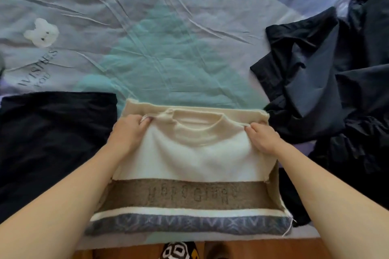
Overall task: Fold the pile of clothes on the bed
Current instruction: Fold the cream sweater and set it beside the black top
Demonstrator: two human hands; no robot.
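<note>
Both arms extended; left hand (128,132), right hand (263,139) fingers pinching cream sweater (197,153) shoulders, knuckles up.

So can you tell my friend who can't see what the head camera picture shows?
Two hands, left hand and right hand, pinch the top corners of a cream sweater lying on a bed. A folded black garment lies to its left, and a rumpled pile of dark clothes to its right.

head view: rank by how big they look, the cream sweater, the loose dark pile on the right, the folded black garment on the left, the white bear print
1. cream sweater, nearest the camera
2. loose dark pile and folded black garment look alike, both cut off by the frame
3. white bear print, clearly smallest
</note>
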